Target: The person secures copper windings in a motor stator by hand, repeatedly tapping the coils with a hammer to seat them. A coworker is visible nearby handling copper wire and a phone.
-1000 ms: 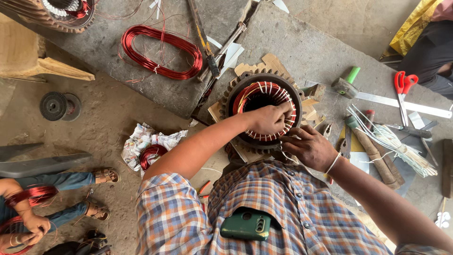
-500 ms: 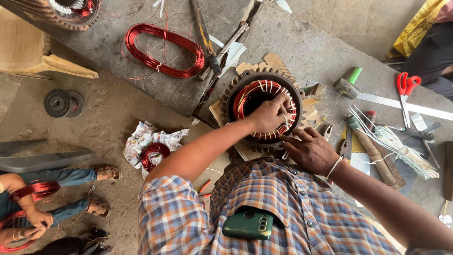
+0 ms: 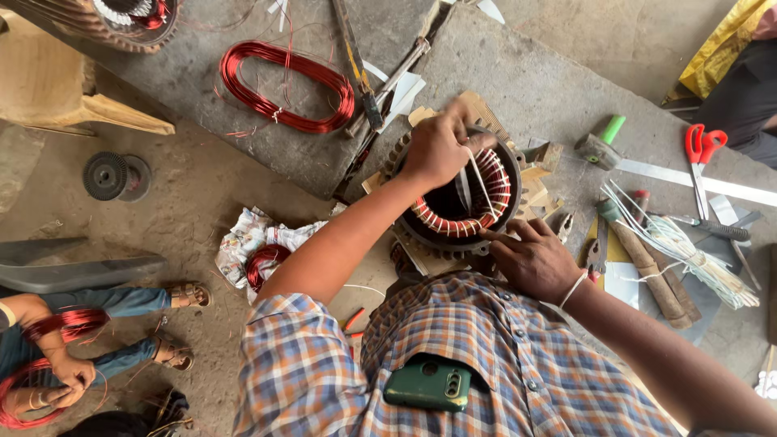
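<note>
The stator (image 3: 457, 198) sits on the worktop (image 3: 550, 81), a grey slab, near its left edge, which runs diagonally from far right down toward the near side; left of that edge the floor (image 3: 186, 202) drops away. It is a round, ribbed metal ring with red copper coils bound by pale ties around its bore.

The left hand (image 3: 437, 146) is over the stator's far rim, its grip pinching a thin white strip (image 3: 483, 184) that slants down into the bore. The right hand (image 3: 534, 259) rests on the near rim, fingers spread and laid flat on the metal, gripping nothing.

Room is tight. To the right, just beside the stator, lie wooden wedges (image 3: 538, 182), then a hammer (image 3: 600, 144), a wooden handle (image 3: 647, 267), a bundle of white strips (image 3: 688, 247) and red scissors (image 3: 701, 154). To the far left a loop of red wire (image 3: 283, 85) lies on the worktop, with a long metal bar (image 3: 356, 61) between it and the stator. The only bare stretch of worktop is far, beyond the stator.

On the floor at the near left, another person's hand (image 3: 69, 376) holds red wire coils (image 3: 48, 356).
</note>
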Motion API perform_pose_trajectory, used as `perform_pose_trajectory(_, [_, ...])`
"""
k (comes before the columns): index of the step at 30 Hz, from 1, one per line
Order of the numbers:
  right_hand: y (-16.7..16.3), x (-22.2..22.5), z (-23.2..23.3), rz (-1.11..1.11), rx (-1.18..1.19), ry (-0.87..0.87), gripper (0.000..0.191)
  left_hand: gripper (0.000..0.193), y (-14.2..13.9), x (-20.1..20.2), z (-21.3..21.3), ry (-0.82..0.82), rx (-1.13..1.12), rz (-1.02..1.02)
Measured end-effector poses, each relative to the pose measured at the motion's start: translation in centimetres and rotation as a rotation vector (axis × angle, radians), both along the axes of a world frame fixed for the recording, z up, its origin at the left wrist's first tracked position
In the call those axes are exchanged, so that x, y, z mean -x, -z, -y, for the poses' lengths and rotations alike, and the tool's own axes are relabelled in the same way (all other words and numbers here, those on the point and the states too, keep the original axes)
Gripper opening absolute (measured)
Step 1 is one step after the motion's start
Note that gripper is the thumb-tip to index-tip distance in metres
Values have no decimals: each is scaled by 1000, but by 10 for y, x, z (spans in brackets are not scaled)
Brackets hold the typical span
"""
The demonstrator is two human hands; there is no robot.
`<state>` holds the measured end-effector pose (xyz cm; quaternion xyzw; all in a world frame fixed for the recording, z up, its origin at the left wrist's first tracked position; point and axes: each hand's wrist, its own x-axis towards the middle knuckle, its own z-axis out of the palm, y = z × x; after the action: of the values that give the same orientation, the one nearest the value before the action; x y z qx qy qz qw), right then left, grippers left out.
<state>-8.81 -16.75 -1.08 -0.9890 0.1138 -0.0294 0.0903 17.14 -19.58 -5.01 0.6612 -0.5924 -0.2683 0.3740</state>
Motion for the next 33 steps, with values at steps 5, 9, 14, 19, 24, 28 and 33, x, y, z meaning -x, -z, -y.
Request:
perform_pose_trajectory(5, [8,0,-3,-40,-6,6,16,26,-25,-3,-9,143,-476,-355])
perform_pose_trajectory(9, [22,7,7,80,-174,94,38,30,-62,-16,0,385,-388,526])
perform_pose_trajectory(14, [56,4,61,282,-630,267,23,77,-75,58,-10,837,172,713])
perform_pose_trajectory(19, [83,2,72,312,-674,243,19,63,-89,118,-19,1084,-38,879])
perform_pose_trajectory(24, [71,24,46,296,-640,130,19,51,-66,84,-19,509,259,121])
perform_pose_trajectory(28, [41,20,36,237,-173,-50,23,19,-3,46,-31,398,-407,262])
perform_pose_trajectory(33, [17,12,33,139,-92,-102,31,22,31,38,-41,397,-295,242])
